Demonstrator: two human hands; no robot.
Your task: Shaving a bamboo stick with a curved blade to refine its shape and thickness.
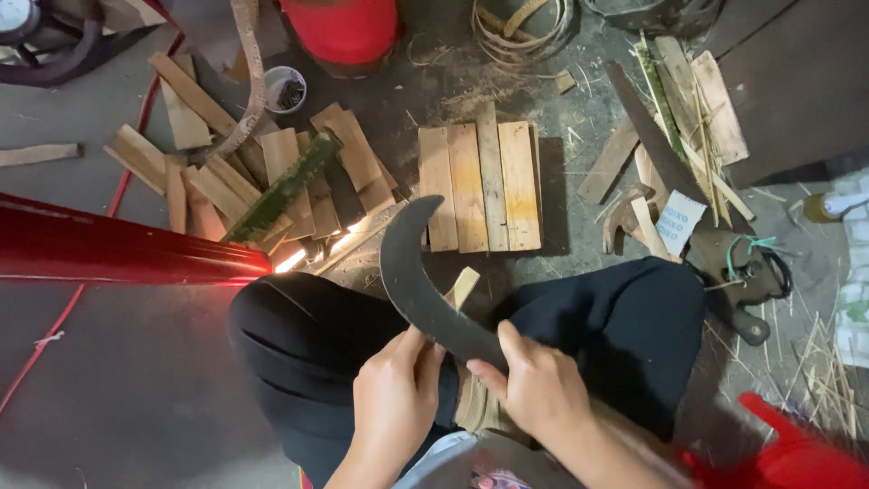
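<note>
My right hand grips the handle end of a dark curved blade, whose hooked tip arcs up toward the floor ahead. My left hand pinches a thin bamboo slat that stands behind the blade, with the thumb against the blade's edge. Both hands are above my lap, between my knees in dark trousers. Just beyond the blade, several flat wooden slats lie side by side on the floor.
A loose pile of slats with a green bamboo strip lies to the left. At right are a long dark knife, more strips and a hammer. A red metal beam crosses the left side. A small cup stands at the back.
</note>
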